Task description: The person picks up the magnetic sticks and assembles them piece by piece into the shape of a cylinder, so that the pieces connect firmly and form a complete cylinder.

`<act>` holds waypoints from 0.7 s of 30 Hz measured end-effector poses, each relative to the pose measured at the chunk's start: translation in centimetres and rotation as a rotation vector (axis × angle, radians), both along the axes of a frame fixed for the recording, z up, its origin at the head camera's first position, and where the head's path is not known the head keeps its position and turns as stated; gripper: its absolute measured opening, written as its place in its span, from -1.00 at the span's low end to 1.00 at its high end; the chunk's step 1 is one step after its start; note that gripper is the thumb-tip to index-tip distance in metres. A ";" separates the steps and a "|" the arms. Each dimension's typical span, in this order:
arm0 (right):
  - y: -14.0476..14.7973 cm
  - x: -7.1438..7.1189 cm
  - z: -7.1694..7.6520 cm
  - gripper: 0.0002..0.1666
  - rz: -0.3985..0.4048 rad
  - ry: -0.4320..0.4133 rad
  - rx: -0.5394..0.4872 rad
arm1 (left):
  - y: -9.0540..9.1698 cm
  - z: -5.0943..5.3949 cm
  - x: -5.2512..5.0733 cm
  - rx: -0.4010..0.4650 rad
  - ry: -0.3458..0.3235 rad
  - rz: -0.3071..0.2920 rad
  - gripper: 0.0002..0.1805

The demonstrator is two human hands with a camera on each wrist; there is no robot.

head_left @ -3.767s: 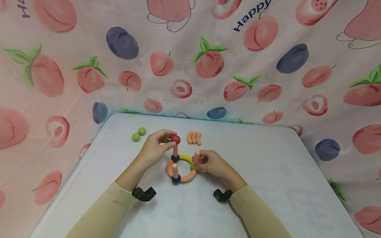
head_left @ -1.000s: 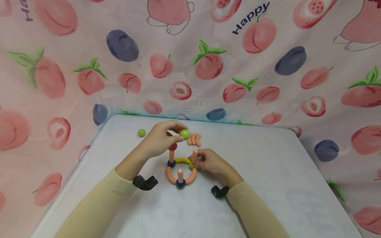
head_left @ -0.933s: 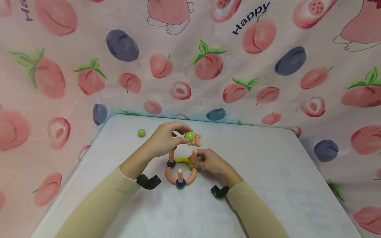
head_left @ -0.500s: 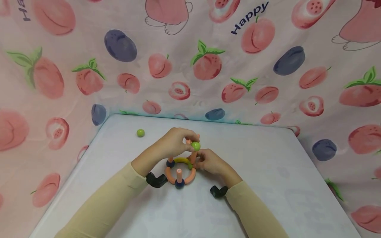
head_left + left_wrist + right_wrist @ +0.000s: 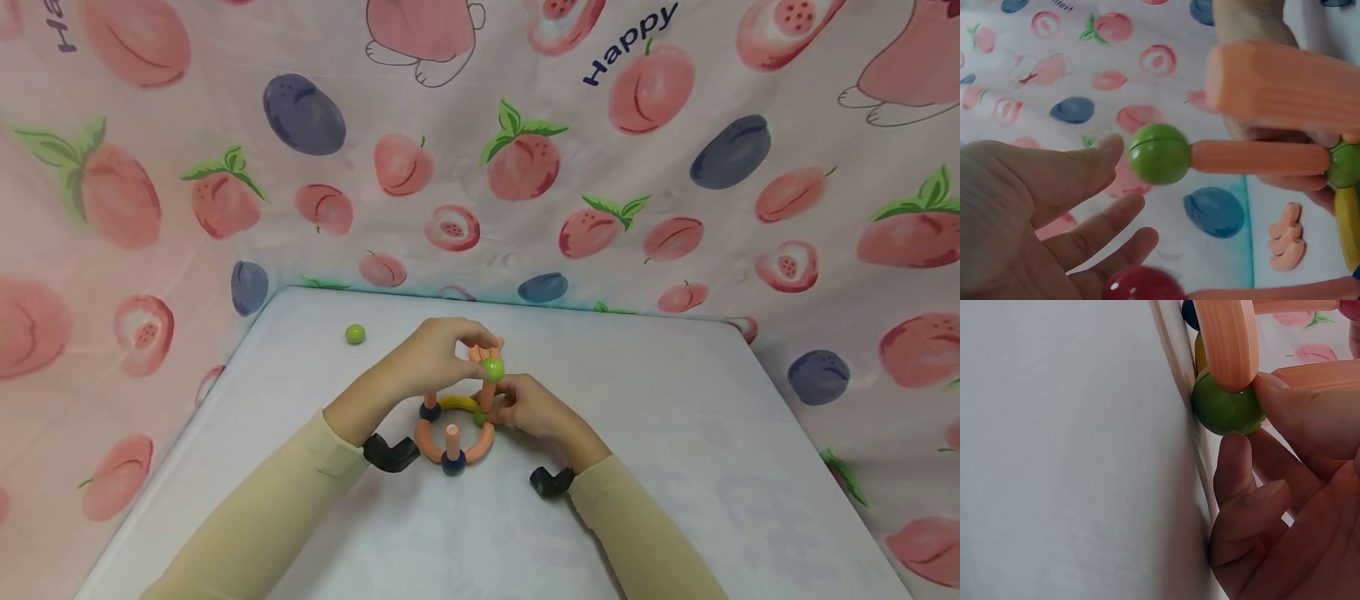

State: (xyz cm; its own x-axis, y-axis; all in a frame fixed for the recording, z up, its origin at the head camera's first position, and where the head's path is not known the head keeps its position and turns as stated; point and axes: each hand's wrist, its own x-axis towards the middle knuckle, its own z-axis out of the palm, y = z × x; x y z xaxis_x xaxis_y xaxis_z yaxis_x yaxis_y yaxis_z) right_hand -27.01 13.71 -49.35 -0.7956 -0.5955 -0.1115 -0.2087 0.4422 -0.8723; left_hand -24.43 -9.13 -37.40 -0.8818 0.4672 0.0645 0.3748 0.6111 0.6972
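A green ball [image 5: 492,369] [image 5: 1160,154] sits on the top end of an upright orange rod [image 5: 1260,157]. Beside it is my left hand [image 5: 431,358] [image 5: 1054,219], thumb tip close to the ball and fingers spread, with a small gap in the left wrist view. My right hand [image 5: 536,408] [image 5: 1310,456] pinches the lower green ball [image 5: 1225,406] at that rod's foot. This ball joins a ring of orange curved pieces and a yellow one [image 5: 457,403]. Two blue balls [image 5: 453,463] [image 5: 430,412] bear the other rods; a red ball [image 5: 1144,286] caps one.
A loose green ball [image 5: 356,334] lies at the back left of the white table [image 5: 675,467]. Several orange curved pieces [image 5: 1287,240] lie behind the ring, partly hidden by my left hand in the head view. A fruit-patterned cloth hangs behind.
Over the last second my left hand carried the green ball rightward and down onto the rod's top, then released it and drew back slightly. My right hand has kept its hold.
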 end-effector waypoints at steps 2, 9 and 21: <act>0.0 0.0 0.0 -0.83 -0.006 0.002 0.008 | -0.7 0.1 0.1 0.030 -0.001 0.007 -0.54; -0.2 0.0 -0.1 -0.82 -0.030 0.022 0.034 | -3.8 -0.3 0.7 0.145 -0.022 0.060 -0.35; 0.4 -0.3 -0.2 -0.78 -0.077 -0.020 0.074 | -7.7 -5.3 1.4 0.267 -0.234 0.152 -0.25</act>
